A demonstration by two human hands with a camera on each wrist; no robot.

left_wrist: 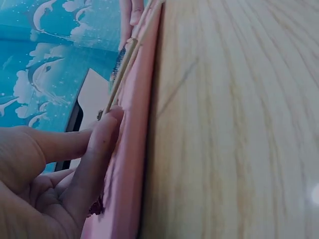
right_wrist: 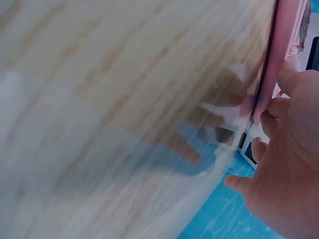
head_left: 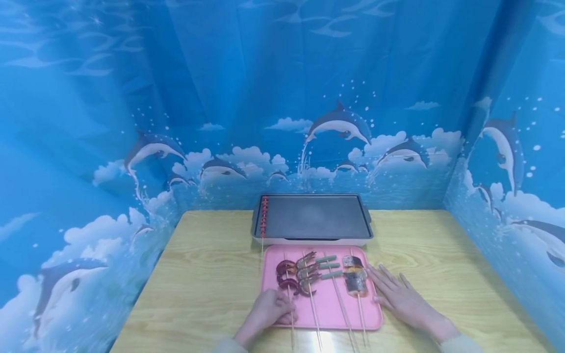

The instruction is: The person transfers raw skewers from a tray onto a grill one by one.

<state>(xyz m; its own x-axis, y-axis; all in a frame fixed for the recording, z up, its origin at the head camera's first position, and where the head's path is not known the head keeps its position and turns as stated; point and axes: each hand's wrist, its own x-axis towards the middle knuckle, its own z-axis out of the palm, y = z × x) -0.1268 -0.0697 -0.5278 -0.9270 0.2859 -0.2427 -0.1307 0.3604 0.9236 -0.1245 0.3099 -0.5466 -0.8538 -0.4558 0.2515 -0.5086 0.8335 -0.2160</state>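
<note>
My left hand (head_left: 275,306) is at the front left of the pink tray (head_left: 326,314), pinching the stick of a skewer with dark red, curled pieces (head_left: 288,282), possibly octopus. In the left wrist view, the thumb and forefinger of the left hand (left_wrist: 65,174) meet at a thin wooden stick (left_wrist: 122,74). Beside that skewer lie a shrimp skewer (head_left: 309,274), a skewer of green pieces (head_left: 332,274) and a skewer of fish chunks (head_left: 356,284). My right hand (head_left: 403,301) rests at the tray's right edge, its fingers extended and holding nothing.
Behind the tray stands a dark rectangular griddle (head_left: 318,215). One skewer of small red pieces (head_left: 264,218) lies along its left side, the stick jutting over the front. Wood-grain table (head_left: 198,284) surrounds both, with a blue dolphin-print curtain (head_left: 282,98) at the back and sides.
</note>
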